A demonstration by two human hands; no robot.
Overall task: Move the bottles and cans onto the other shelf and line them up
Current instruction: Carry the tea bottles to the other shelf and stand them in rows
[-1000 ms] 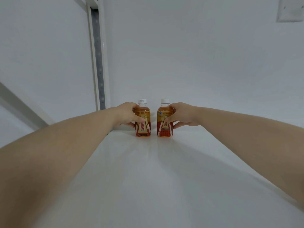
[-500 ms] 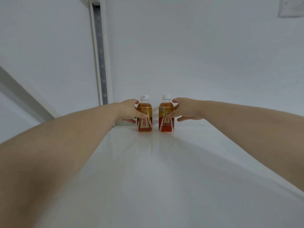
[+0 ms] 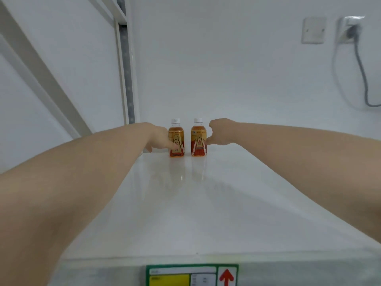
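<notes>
White glossy shelf pretty much fills the view, and right at its near edge there's a label with a green border, a yellow patch and a red arrow pointing up; the print on it is too blurry to read. Both bare forearms stretch out over the shelf from the bottom corners toward the back. The left hand is at the far end with its fingers reaching out fairly straight. One finger lies against the lower front of the left bottle, so it's more of a touch than a grip. The right hand is spread in a loose C shape, thumb up top, and a lower fingertip is just meeting the side of the right bottle, not wrapped around it. Both bottles stand upright at the back of the shelf, side by side with a small gap between them. They've got white caps, amber drink inside and red and gold labels, and you can see faint reflections of them in the shelf surface. Behind them is a plain white wall. Off to the left a pale upright post with a strip of holes runs up the corner, and a diagonal brace slants across the left side. Up on the right of the wall there's a blank wall plate, and next to it a plug with a grey cable looping down.
</notes>
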